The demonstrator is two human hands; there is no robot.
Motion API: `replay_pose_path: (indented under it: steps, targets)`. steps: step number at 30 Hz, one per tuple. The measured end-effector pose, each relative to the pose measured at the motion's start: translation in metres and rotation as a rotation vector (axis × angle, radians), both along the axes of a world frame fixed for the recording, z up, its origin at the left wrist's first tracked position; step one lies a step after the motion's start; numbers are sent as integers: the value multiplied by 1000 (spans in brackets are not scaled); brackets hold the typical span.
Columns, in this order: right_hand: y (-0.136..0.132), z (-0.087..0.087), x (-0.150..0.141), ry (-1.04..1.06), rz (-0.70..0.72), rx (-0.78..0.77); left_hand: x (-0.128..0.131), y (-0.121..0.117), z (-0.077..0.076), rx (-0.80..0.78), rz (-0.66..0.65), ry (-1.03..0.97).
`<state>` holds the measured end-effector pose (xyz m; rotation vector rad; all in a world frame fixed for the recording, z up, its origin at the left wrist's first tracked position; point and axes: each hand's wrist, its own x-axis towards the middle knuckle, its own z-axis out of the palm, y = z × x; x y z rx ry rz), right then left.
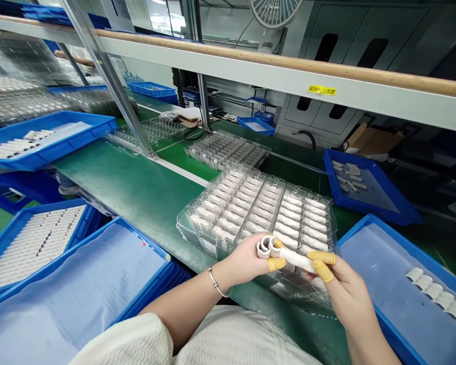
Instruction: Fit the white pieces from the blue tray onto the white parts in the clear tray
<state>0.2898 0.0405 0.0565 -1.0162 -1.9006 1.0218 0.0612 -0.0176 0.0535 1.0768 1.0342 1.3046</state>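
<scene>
My left hand (245, 259) is closed around a few white curved, tube-like pieces (265, 247), their hollow ends facing left. Yellow covers sit on its thumb and finger. Another white piece (294, 257) runs from there to my right hand (344, 284), whose yellow-covered thumb and finger pinch its far end. Both hands are over the near edge of a transparent blister tray (253, 205), stacked on others and filled with rows of similar white pieces. Whether the pieces in my hands touch that tray, I cannot tell.
On the right, a blue tray (380, 263) holds a row of white pieces; another blue tray (365, 182) lies beyond. Blue trays (110, 284) are stacked at left. More transparent trays (228, 149) stand behind. A metal post (114, 76) and overhead rail (251, 63) cross the green bench (137, 182).
</scene>
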Motion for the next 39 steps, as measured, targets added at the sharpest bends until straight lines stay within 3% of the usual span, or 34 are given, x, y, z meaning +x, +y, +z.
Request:
replay_pose_path:
  steps: [3,7,10,14,17,21,23,27,31,35,39]
  targets:
    - [11,4,-8,-155,-84,282,-9,6,-3,-66,88,-39]
    - [24,12,-26,-420,115,753,-17,14,0,-102,114,-125]
    - [32,15,-41,-576,176,929,-17,18,3,-112,79,-229]
    - [43,17,-52,-642,235,1060,-19,21,2,-139,126,-281]
    - [48,18,-55,-670,323,1082,-26,25,-4,-120,112,-298]
    - [67,21,-60,-725,334,1070,-32,31,-14,-92,114,-309]
    - [94,20,-62,-771,264,1018,-33,32,-17,-123,168,-337]
    - [175,12,-66,-977,-28,821,-34,29,-19,-189,175,-384]
    - [235,-6,-72,-1043,-69,768,-35,27,-18,-196,161,-335]
    - [257,-24,-82,-1075,-8,741,-35,28,-20,-203,153,-299]
    - [261,-32,-87,-1094,65,727,-36,29,-19,-208,156,-309]
